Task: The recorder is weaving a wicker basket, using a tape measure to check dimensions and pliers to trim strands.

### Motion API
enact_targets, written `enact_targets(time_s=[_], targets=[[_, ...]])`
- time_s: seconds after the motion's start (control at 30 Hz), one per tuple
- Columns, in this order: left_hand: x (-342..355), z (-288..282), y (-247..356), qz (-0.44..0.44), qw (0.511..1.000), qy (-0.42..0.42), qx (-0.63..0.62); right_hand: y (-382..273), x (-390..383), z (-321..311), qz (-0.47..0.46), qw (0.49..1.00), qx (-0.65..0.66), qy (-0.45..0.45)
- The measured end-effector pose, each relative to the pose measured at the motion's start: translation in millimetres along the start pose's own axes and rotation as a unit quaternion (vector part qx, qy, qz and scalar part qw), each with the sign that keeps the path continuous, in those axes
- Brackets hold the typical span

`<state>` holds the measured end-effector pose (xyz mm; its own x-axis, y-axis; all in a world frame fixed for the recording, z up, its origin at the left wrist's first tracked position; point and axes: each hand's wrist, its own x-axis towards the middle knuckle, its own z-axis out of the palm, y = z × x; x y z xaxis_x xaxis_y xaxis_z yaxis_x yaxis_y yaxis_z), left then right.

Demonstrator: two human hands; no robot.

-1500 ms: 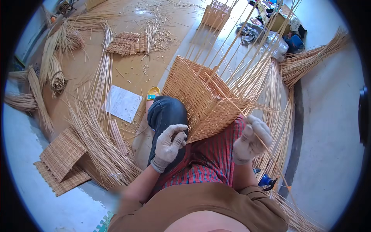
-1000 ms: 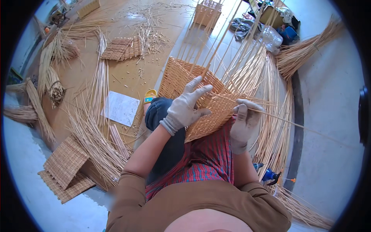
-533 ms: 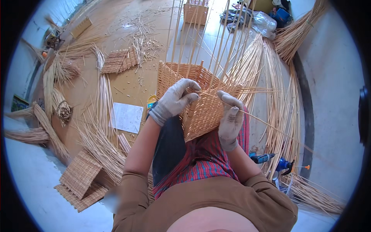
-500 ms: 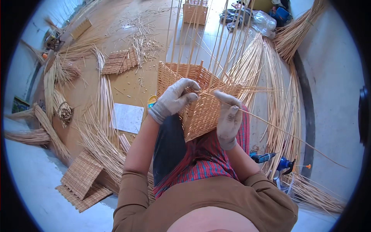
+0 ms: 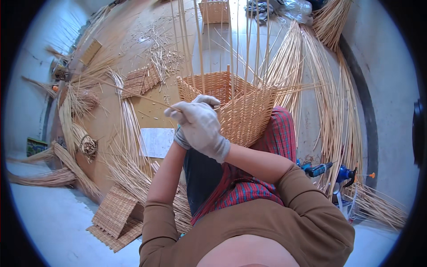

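- Tan flooring is strewn with cane bits; loose stalks fan out right of the basket.
- Around: one paper sheet, two overlapping woven mats lower left, one smaller basket beyond.
- One woven basket sits tilted at the lap, its uprights rising; the hands block its near corner.
- Right hand, gloved, crosses over the left wrist, fingers closed on one thin strand pointing up-left.
- Left hand, gloved, is mostly hidden beneath; fingers bent near the rim, grip impossible to tell.
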<state>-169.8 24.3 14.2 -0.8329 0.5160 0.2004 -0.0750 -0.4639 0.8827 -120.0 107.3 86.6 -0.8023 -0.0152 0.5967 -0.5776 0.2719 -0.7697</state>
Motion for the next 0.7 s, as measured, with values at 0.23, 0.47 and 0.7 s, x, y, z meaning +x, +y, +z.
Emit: enact_targets(time_s=[0.23, 0.47, 0.7], targets=[[-4, 9, -6, 0.044, 0.976, 0.161, 0.139, 19, 26, 44, -0.038, 0.992, 0.113, 0.042], [-16, 17, -5, 0.051, 0.953, 0.153, 0.257, 10, 15, 28, -0.026, 0.996, 0.088, 0.0], [-17, 40, 2, 0.126, 0.899, 0.103, 0.407, -14, -9, 17, -0.004, 0.981, 0.188, -0.05]])
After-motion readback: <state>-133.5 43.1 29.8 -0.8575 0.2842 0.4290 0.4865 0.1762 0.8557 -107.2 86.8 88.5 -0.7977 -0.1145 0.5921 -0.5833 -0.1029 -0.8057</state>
